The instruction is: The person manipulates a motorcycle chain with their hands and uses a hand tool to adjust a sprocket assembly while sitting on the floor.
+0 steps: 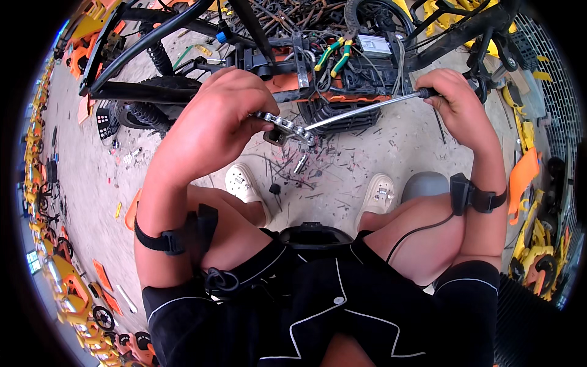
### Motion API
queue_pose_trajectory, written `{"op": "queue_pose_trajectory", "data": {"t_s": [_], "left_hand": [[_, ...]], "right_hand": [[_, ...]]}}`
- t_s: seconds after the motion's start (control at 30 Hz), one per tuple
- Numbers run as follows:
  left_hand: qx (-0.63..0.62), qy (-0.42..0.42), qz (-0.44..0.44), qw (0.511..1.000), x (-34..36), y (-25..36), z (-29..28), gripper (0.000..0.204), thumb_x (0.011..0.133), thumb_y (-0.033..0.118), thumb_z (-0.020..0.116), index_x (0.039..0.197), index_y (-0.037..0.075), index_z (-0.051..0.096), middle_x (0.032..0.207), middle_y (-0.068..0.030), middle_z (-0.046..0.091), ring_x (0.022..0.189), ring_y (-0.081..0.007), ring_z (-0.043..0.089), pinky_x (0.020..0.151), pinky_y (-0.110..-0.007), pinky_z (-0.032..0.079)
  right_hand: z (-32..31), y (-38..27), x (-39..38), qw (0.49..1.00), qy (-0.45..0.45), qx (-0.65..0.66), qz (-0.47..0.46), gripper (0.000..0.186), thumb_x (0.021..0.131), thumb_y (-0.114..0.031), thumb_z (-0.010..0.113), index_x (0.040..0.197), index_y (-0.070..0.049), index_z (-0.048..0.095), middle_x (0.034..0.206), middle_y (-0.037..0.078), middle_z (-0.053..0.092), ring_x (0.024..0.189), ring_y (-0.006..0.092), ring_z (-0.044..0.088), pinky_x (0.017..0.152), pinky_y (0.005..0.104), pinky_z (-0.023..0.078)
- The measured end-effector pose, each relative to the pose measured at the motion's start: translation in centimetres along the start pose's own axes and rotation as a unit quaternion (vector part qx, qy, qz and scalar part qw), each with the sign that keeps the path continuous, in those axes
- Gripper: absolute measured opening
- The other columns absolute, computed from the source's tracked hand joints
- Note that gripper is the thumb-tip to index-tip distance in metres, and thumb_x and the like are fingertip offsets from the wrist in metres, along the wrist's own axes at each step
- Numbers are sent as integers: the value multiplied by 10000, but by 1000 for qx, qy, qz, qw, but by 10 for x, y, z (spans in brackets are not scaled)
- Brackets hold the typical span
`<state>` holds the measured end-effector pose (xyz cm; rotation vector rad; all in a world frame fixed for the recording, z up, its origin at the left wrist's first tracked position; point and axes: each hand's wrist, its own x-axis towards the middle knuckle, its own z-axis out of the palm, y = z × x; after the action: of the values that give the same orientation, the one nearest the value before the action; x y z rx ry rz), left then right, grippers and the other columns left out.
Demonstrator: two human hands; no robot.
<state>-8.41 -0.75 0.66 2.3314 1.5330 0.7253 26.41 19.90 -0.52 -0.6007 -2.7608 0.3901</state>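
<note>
My left hand (229,101) is closed around one end of a silver and dark metal part (293,129) that looks like a short run of chain links. Gripped by its black handle, a long-shafted screwdriver (367,112) points leftward from my right hand (454,104). Its tip meets the metal part, though the exact contact is too small to make out. Just beyond, pliers (335,56) with green and yellow handles lie on a black frame assembly (367,76) full of wires. My left fingers hide part of the metal piece.
Black frame tubes (147,92) and a wheel (143,110) stand at the far left. Small debris (299,164) litters the concrete floor between my shoes (379,192). Yellow and orange parts (526,183) line the right side, with more along the left.
</note>
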Motion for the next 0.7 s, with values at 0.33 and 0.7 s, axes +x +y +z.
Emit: {"op": "queue_pose_trajectory", "data": {"t_s": [0.33,0.7], "left_hand": [[-36,-38,33,998,3,0,4,249,709,-52,759,927,43,682,978,-65,678,1025,-313,640,989,-462,454],[-28,-50,27,998,4,0,5,231,728,-56,750,928,34,675,957,-85,663,1016,-323,635,969,-459,459]], "right_hand": [[10,6,10,1000,-15,20,-18,286,842,63,705,1101,-51,662,1014,113,659,1065,363,586,974,441,460],[20,17,12,1000,-12,4,19,291,836,68,710,1100,-43,664,1053,112,681,1082,354,599,979,436,470]]}}
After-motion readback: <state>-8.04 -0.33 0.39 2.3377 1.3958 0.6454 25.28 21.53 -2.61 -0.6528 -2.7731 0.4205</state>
